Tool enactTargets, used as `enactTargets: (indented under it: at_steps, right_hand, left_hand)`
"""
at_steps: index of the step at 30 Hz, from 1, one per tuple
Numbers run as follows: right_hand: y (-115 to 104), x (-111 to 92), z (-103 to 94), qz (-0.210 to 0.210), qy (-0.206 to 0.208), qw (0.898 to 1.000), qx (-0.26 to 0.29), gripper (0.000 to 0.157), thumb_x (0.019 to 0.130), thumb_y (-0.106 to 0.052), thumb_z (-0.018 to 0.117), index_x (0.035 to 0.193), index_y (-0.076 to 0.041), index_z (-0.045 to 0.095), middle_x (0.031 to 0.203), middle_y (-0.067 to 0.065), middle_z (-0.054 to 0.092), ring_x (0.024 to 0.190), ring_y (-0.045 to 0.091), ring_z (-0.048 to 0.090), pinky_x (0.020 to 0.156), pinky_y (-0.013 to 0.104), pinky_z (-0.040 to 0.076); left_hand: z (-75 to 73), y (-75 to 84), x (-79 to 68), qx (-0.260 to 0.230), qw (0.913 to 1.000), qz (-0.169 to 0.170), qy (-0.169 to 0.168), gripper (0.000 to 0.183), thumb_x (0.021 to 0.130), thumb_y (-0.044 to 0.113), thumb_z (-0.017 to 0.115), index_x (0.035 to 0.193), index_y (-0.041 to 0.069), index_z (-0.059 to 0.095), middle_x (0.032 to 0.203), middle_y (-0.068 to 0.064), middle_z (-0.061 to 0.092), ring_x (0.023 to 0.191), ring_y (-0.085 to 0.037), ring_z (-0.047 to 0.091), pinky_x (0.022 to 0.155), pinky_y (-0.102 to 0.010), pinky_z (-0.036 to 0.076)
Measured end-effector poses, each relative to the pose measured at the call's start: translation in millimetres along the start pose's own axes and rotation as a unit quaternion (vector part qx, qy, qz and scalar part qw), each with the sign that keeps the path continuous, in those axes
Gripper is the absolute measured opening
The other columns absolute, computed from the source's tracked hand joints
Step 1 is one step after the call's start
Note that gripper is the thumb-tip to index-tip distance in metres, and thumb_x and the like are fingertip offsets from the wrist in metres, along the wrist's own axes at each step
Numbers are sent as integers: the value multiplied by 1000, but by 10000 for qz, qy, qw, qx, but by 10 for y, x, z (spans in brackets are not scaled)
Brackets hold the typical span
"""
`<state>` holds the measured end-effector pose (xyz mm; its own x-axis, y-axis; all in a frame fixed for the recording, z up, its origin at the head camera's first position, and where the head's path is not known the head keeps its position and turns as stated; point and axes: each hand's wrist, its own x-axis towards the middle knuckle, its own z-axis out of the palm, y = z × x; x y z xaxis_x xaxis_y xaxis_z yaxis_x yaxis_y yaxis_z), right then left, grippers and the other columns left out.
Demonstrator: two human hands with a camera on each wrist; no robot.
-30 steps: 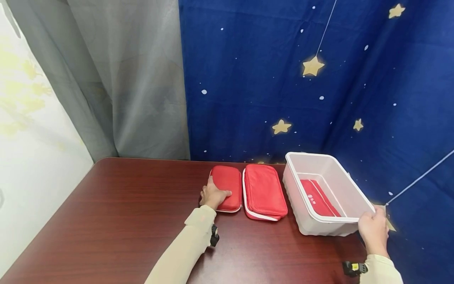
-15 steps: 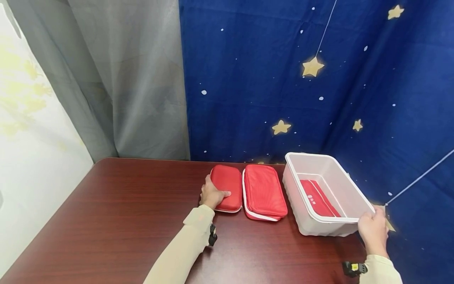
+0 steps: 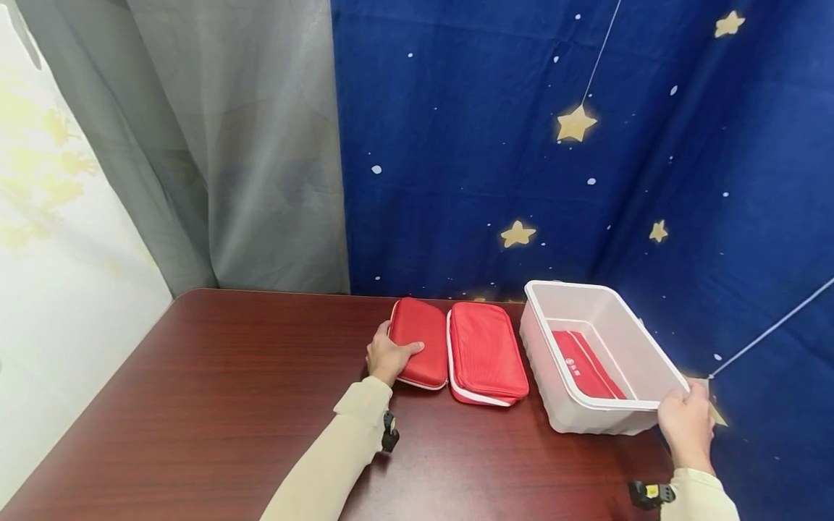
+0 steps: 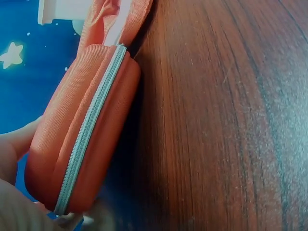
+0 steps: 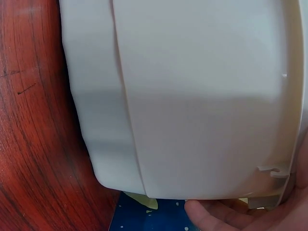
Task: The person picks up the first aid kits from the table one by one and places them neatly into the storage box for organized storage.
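Note:
My left hand grips a red zip case by its left side, the thumb over its top. That side of the case is raised off the table, so it sits tilted. In the left wrist view, a pale zipper runs along the end of the case. Just right of it lies a second red zip pouch with a white edge. On the right, my right hand holds the near right corner of a white plastic bin. A flat red pouch with small white print lies inside the bin.
The brown wooden table carries everything. A grey curtain and a blue star-patterned curtain hang along its back edge. The blue cloth continues down the right side, beside the bin.
My left hand has taken a fuller hold of the red case and tilted it, its left side rising and the case turning slightly. The right hand and the bin stay put.

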<state>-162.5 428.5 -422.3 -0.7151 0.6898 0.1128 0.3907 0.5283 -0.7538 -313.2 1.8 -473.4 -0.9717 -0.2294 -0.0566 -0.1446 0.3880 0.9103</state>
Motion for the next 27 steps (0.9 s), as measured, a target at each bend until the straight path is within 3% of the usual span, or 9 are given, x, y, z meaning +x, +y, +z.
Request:
enactTargets:
  at_steps: [8, 13, 21, 27]
  right_hand:
    - [9, 3, 3, -15, 24, 10000, -3, 51, 99, -17, 22, 143, 7, 31, 143, 38, 36, 130, 62, 27, 103, 69, 22]
    - [6, 0, 0, 25, -3, 10000, -6, 52, 99, -18, 22, 144, 7, 30, 143, 37, 36, 130, 62, 27, 103, 69, 22]
    - [1, -9, 2, 26, 30, 10000, 34, 52, 99, -17, 22, 144, 7, 31, 142, 37, 37, 130, 62, 27, 103, 69, 22]
    - [17, -2, 8, 31, 44, 9999, 94, 52, 99, -18, 22, 145, 6, 31, 143, 36, 37, 132, 61, 27, 103, 69, 22]
  left_hand:
    - [37, -13, 41, 129, 9992, 329, 192, 71, 83, 35, 78, 146, 17, 51, 116, -16, 68, 95, -35, 66, 83, -47, 54]
    - [51, 51, 19, 22, 9983, 418, 393, 70, 84, 34, 77, 146, 13, 52, 113, -17, 69, 93, -35, 67, 82, -47, 54]
    - [73, 318, -56, -650, 9956, 456, 489, 69, 86, 37, 75, 148, 19, 50, 124, -13, 66, 106, -34, 61, 94, -49, 48]
    - [136, 533, -157, -1227, 9902, 535, 389, 70, 86, 35, 74, 149, 14, 48, 123, -15, 67, 102, -31, 64, 94, -45, 51]
